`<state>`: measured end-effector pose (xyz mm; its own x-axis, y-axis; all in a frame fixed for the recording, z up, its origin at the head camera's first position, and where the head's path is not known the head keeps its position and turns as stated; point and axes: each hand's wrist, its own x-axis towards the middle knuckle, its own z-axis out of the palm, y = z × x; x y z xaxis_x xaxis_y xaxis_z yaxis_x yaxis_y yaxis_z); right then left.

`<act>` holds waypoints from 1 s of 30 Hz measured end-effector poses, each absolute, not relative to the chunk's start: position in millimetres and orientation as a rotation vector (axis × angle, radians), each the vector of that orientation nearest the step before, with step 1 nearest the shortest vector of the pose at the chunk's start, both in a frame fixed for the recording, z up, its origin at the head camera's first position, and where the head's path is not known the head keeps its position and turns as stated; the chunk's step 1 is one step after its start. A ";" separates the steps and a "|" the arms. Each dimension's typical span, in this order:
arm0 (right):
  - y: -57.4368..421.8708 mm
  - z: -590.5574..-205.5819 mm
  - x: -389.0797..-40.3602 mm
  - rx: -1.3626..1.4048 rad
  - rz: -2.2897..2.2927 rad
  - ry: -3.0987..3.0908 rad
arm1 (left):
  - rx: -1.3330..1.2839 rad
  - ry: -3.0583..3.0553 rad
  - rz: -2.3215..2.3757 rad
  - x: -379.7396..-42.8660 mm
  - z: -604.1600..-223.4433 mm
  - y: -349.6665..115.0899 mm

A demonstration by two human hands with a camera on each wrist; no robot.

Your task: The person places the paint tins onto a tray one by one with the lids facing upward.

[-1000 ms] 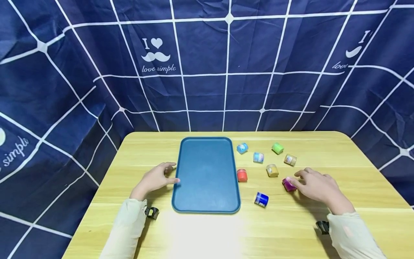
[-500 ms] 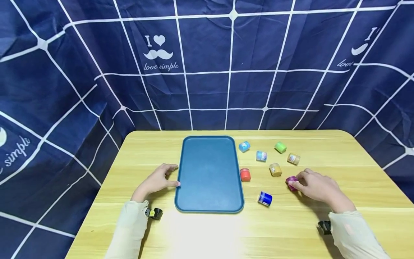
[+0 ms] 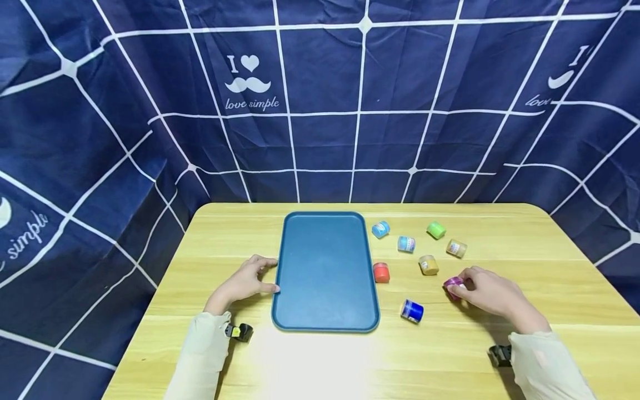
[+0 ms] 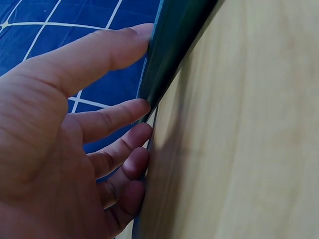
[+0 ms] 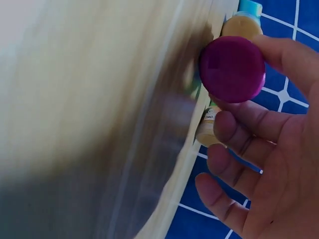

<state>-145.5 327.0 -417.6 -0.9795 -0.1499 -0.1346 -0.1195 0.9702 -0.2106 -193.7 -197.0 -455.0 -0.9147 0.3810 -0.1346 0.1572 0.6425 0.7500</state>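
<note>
**First jar in my grip, tray not yet filled**

My right hand (image 3: 492,294) has its grip closed around the purple jar (image 3: 453,284): thumb and forefinger pinch it at the lid while the other fingers curl loosely behind. In the right wrist view the purple lid (image 5: 232,68) faces the camera, clamped between my fingertips. Whether the jar is off the table (image 3: 450,355) or only just touching it I cannot tell; from the head view it sits low, near the wood, to the right of the tray.

My left hand (image 3: 245,282) is not clenched. Its fingers are relaxed and nearly straight, the tips resting against the left rim of the blue tray (image 3: 326,271); the left wrist view shows the fingertips (image 4: 139,107) touching that dark edge (image 4: 172,45).

As I judge it, the work is at its very beginning. The tray holds nothing. Six other jars lie scattered to its right, none touched: the red jar (image 3: 381,272) just beside the rim, the dark blue jar (image 3: 412,310) on its side nearer me, the yellow jar (image 3: 428,264), the two light blue jars (image 3: 380,229) (image 3: 406,244), the green jar (image 3: 436,230) and the beige jar (image 3: 456,248) farther back. So one jar is grasped, none is placed, and all seven remain off the tray.
</note>
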 end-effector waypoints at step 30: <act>263.6 -380.5 -148.4 -0.406 -0.798 3.032 | 0.445 2.555 1.154 -195.2 -459.2 -200.8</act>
<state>-148.4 263.6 -380.5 -0.9669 -0.2411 0.0839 -0.2511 0.8395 -0.4818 -195.2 -200.8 -459.2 -0.9065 0.3969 -0.1439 0.1543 0.6288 0.7621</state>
